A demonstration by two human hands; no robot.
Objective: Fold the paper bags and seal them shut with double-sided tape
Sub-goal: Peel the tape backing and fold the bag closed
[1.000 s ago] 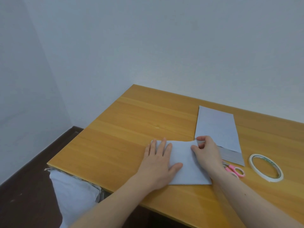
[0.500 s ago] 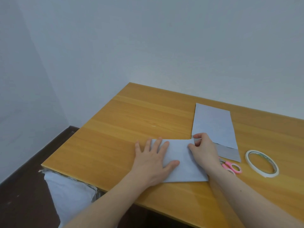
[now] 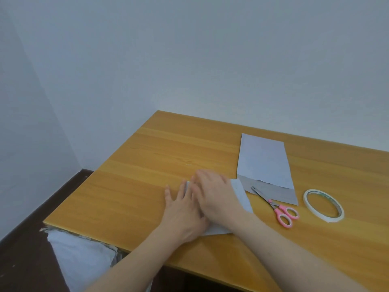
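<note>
head view: my left hand (image 3: 183,209) lies flat, fingers straight, pressing the folded pale grey paper bag (image 3: 242,197) onto the orange wooden table (image 3: 130,186) near its front edge. my right hand (image 3: 214,192) lies open across the same bag, fingers extended, overlapping the left fingers. second flat pale grey paper bag (image 3: 265,163) just beyond to the right; pink-handled scissors (image 3: 277,207) rest on its near end. white ring of double-sided tape (image 3: 323,205) further right.
</note>
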